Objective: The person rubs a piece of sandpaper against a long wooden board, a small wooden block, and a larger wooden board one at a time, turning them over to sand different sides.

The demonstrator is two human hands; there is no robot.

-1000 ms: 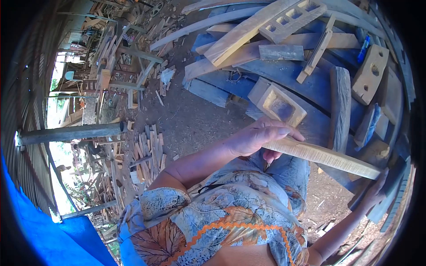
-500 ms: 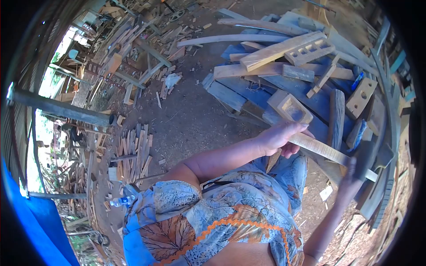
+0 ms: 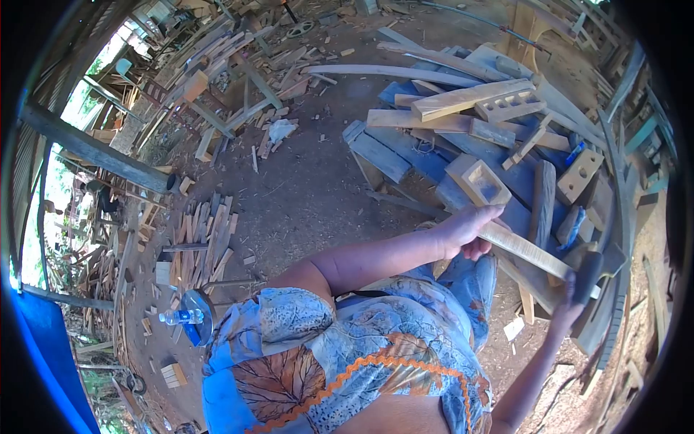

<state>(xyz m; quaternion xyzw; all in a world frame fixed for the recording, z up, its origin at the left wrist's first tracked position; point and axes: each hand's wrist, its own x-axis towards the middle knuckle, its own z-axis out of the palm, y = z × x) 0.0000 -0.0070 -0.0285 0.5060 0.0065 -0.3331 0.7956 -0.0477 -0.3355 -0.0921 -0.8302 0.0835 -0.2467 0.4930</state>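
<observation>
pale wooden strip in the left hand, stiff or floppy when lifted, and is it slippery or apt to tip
The pale wooden strip is probably stiff, since it shows no sag beyond the left hand. Its dull, finely ridged face suggests it won't be very slippery. Gripped near one end, it may tip if the far end lacks support.

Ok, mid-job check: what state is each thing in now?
Left hand: grip closed on the wooden bar.
Right hand: beside a dark object at the bar's far end; grip unclear.
Wooden bar: looks whole, held near one end.
Hollowed block: recess open on the visible face.
Slotted block: several openings cut.
Drilled block: holes visible.
Water bottle: cap state unclear.
</observation>
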